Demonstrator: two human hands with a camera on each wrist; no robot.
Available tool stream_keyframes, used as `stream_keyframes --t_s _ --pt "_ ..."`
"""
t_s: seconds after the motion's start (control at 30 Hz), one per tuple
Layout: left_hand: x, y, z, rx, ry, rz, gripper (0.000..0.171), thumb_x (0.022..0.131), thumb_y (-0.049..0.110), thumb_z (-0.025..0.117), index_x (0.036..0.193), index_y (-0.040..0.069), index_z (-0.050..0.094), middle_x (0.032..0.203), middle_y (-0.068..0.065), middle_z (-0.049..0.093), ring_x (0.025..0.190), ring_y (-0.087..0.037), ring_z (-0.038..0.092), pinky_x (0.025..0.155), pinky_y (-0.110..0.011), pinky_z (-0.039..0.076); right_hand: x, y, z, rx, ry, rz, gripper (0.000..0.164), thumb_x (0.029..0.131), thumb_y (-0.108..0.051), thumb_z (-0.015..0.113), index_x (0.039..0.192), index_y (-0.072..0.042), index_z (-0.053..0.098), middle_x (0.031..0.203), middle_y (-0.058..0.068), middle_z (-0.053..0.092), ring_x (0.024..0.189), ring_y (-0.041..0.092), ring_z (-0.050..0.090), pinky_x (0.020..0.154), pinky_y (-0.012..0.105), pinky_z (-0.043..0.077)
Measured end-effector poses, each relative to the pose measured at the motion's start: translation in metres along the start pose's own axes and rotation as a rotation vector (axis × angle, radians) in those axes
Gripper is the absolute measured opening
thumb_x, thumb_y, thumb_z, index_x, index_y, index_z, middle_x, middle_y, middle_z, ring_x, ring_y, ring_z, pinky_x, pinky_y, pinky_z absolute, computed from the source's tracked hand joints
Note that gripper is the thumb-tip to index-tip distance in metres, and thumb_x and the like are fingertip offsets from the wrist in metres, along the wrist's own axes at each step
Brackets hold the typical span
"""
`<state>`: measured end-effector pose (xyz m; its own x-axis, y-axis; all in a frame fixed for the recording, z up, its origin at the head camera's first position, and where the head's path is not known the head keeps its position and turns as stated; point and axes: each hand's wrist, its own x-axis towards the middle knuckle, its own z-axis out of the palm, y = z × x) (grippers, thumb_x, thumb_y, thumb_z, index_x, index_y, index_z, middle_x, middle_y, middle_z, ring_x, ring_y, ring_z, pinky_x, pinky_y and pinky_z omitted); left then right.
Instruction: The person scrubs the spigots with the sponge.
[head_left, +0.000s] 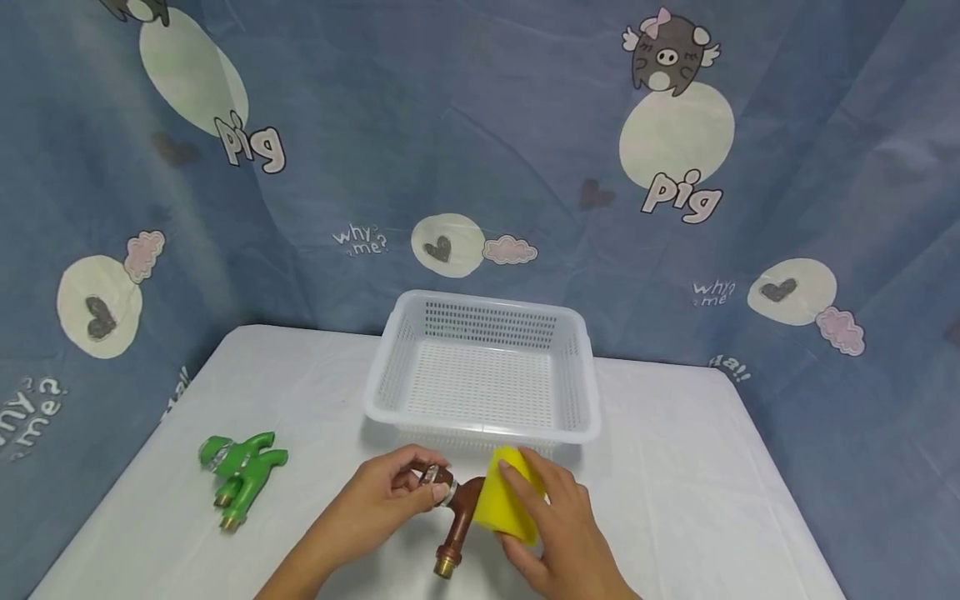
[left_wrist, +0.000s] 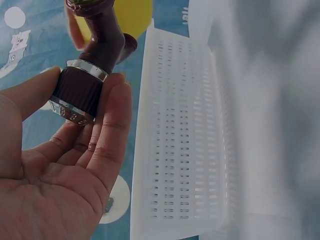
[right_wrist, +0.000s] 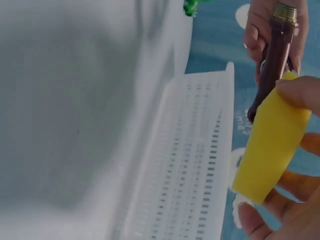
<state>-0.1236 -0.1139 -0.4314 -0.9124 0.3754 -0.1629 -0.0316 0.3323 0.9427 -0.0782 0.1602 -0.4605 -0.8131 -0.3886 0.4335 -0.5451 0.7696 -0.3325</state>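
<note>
- Left hand (head_left: 386, 498), before the basket's (head_left: 480, 428) left corner: bare, slender-fingered, palm (left_wrist: 62, 195) creased
- Left forearm (head_left: 307, 557), nearer than the basket: bare
- Right hand (head_left: 564, 529), before the basket's right corner: bare

Curtained work nook: pig-print cloth (head_left: 465, 125) around white table (head_left: 675, 492).

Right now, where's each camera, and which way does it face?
Head: on the head, facing forward and down over the white basket; left hand and right hand show.
Left wrist: on that wrist, facing the brown faucet; left hand, part of right show.
Right wrist: on that wrist, facing the yellow sponge; both hands show.
Wrist views share faucet, sponge and basket.
</note>
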Motion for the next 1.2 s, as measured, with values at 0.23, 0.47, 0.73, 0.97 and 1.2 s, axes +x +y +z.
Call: stream_keyframes --t_s 0.23,0.47,0.73,0.97,1.2 --pt "0.003 -0.001 0.001 -0.025 -0.018 0.02 0.04 0.096 0.04 0.078 0.125 0.013 0.069 0.101 -0.004 0.068 0.085 -0.021 0.061 0.072 -0.027 0.056 0.0 -0.008 0.003 0.024 0.021 -0.18 0.068 0.094 -0.042 0.074 0.156 -0.027 0.048 0.16 0.007 0.042 0.133 0.022 0.048 0.093 0.045 0.048" --pt "0.003 0.0 0.002 0.012 -0.003 -0.014 0.039 0.093 0.042 0.08 0.119 0.015 0.07 0.088 -0.005 0.062 0.078 -0.019 0.057 0.063 -0.026 0.051 0.001 0.002 0.003 -0.085 0.033 -0.16 0.071 0.085 -0.038 0.084 0.15 -0.03 0.056 0.154 0.01 0.049 0.128 0.025 0.049 0.085 0.041 0.045" --pt "0.005 0.0 0.001 -0.023 -0.008 -0.016 0.043 0.094 0.042 0.079 0.124 0.013 0.068 0.093 -0.006 0.065 0.083 -0.021 0.061 0.07 -0.028 0.055 0.001 0.009 -0.003 -0.052 0.048 -0.076 0.081 0.082 -0.038 0.086 0.155 -0.028 0.05 0.158 0.003 0.045 0.135 0.024 0.046 0.09 0.04 0.043" --pt "0.006 0.0 0.005 -0.058 -0.028 0.0 0.041 0.096 0.04 0.077 0.124 0.011 0.068 0.106 -0.005 0.069 0.089 -0.023 0.062 0.075 -0.028 0.057 0.003 -0.009 0.001 0.044 0.095 -0.237 0.063 0.101 -0.052 0.064 0.155 -0.022 0.05 0.154 0.006 0.046 0.134 0.024 0.047 0.095 0.049 0.044" --pt "0.008 0.0 0.005 -0.007 -0.001 0.033 0.037 0.095 0.038 0.079 0.122 0.015 0.069 0.1 -0.004 0.066 0.086 -0.021 0.06 0.069 -0.027 0.056 0.001 0.0 0.006 0.027 0.02 -0.157 0.069 0.094 -0.047 0.075 0.155 -0.027 0.049 0.154 0.005 0.045 0.132 0.023 0.05 0.094 0.049 0.047"
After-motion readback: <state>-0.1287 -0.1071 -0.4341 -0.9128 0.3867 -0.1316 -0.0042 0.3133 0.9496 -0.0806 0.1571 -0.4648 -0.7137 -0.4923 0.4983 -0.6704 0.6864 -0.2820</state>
